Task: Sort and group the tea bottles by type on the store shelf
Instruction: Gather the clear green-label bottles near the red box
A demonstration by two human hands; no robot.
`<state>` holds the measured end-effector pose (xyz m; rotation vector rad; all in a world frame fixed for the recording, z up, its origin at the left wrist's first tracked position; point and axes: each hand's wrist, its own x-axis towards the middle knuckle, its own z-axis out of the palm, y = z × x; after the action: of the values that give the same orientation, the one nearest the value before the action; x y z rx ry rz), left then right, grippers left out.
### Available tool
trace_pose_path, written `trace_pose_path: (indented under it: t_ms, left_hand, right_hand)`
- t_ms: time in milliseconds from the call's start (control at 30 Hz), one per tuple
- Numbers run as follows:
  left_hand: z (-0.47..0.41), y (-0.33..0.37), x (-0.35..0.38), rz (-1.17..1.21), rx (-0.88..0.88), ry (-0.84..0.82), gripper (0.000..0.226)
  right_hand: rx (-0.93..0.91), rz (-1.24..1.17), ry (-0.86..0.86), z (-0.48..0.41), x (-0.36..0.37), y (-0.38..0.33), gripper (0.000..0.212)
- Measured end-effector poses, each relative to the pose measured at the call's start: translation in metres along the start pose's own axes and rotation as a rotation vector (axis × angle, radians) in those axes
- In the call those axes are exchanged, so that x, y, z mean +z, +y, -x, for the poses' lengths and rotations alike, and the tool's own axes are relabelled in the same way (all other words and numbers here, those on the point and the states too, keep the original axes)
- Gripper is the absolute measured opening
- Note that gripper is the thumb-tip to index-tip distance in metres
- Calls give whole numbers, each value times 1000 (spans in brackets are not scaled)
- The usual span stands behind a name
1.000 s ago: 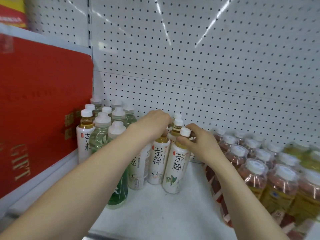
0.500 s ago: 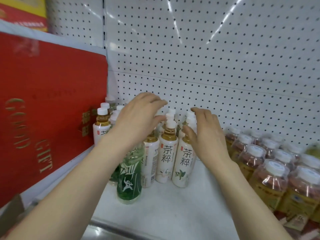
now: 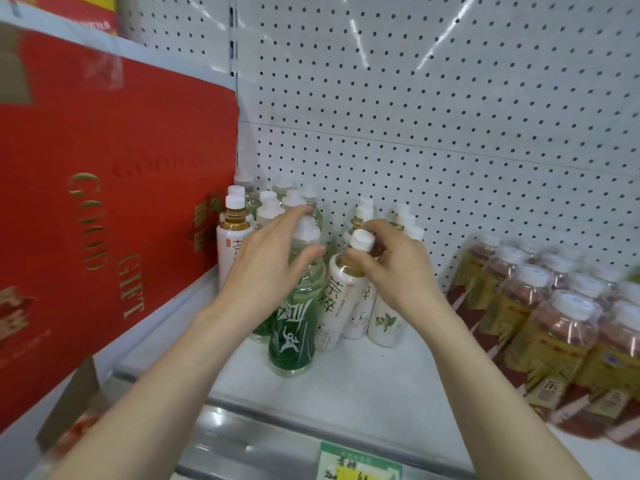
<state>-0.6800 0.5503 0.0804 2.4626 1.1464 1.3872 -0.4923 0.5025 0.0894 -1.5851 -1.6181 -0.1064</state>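
The white-labelled tea bottle (image 3: 337, 299) stands mid-shelf, tipped leftward, its foot still among its neighbours. The right hand (image 3: 398, 271) has it by the neck, fingers (image 3: 381, 233) pinched just under the white cap. Just beside it stands the green bottle (image 3: 291, 327). The left hand (image 3: 266, 268) is wrapped round its shoulder, thumb across the front below the cap.

These look like full, capped plastic bottles, so I'd expect them to be fairly weighty for their size. They should be stiff at the neck and give a little in the body, and the glossy sleeves are likely slippery. The ring under the cap is the sure hold. Tall and narrow as they are, one knocked bottle could topple the rest.

Counting the white-labelled sort, I see three at the front in the middle and three or four caps behind them. Two more stand far left against the red gift box (image 3: 104, 202). Of the green sort there is the held one, another base showing just behind it, and perhaps four caps further back, though the hand hides some. The pink bottles (image 3: 568, 327) to the right show at least eight caps and run out of view.

All of these stand on the white shelf (image 3: 346, 382) before a pegboard (image 3: 433, 116), with a price tag (image 3: 360, 462) on the front rail.
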Motion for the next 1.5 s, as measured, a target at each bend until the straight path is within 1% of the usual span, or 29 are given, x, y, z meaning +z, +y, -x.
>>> trace_pose_path:
  t_ms: [133,200,267,333,367,433,500,567,633,700,833,900,933,967,1033,1067,1100,1133,1167,1200,1267,1300,1367,1433,1500]
  left_hand:
    - [0,-3,8,87,-23,19,48]
    - [3,-5,14,119,-28,60,48]
    - [9,-5,20,177,-43,100,55]
    - [19,-6,26,237,-87,97,67]
    - [25,-7,29,261,-115,90,74]
    - [36,-7,35,300,-142,83,84]
    - [43,-6,41,309,-131,92,87]
    - [43,-5,47,315,-123,114,83]
    - [42,-2,50,330,-120,121,81]
    - [41,-2,53,356,-116,114,81]
    - [42,-5,55,378,-105,101,82]
    - [45,-6,52,365,-84,88,78]
    - [48,-8,49,357,-66,110,73]
    - [50,-12,46,347,-43,166,66]
    - [53,-30,36,323,-15,340,55]
    - [51,-43,31,317,-45,421,52]
    - [45,-58,26,315,-113,474,51]
    - [37,-73,21,314,-205,486,52]
    - [27,-88,18,306,-297,446,54]
    - [16,-102,17,292,-369,362,58]
    - [-2,-122,20,286,-425,153,67]
    - [-7,-129,22,289,-425,82,72]
    - [-12,-139,28,291,-419,48,78]
    - [-8,-142,30,297,-423,81,78]
    - [3,-140,26,296,-415,138,74]
  right_hand:
    - [60,11,32,21,-34,18,22]
    - [98,31,41,29,-43,27,23]
    - [121,63,82,33,-47,38,25]
    - [135,68,137,35,-46,48,28]
    - [149,27,156,37,-44,52,30]
    - [211,-150,186,43,-33,55,38]
    - [309,-316,244,52,-13,54,48]
    - [363,-378,313,60,6,52,42]
    - [345,-411,357,62,16,50,30]
    - [311,-429,350,62,16,50,24]
    - [266,-307,294,63,16,54,34]
    - [258,-263,295,65,22,55,37]
    - [250,-253,307,66,25,56,37]
    - [244,-241,319,66,28,58,37]
    - [238,-204,338,65,31,61,45]
    - [237,-181,345,65,32,63,48]
    - [238,-165,349,64,33,64,49]
    - [238,-162,351,63,33,63,48]
    - [236,-166,355,64,34,61,47]
    - [233,-176,360,64,34,59,47]
    - [237,-195,357,65,33,55,51]
    - [239,-200,346,65,32,53,51]
    - [244,-200,321,65,30,51,44]
    - [250,-199,302,66,27,50,34]
    - [254,-202,285,65,26,50,31]
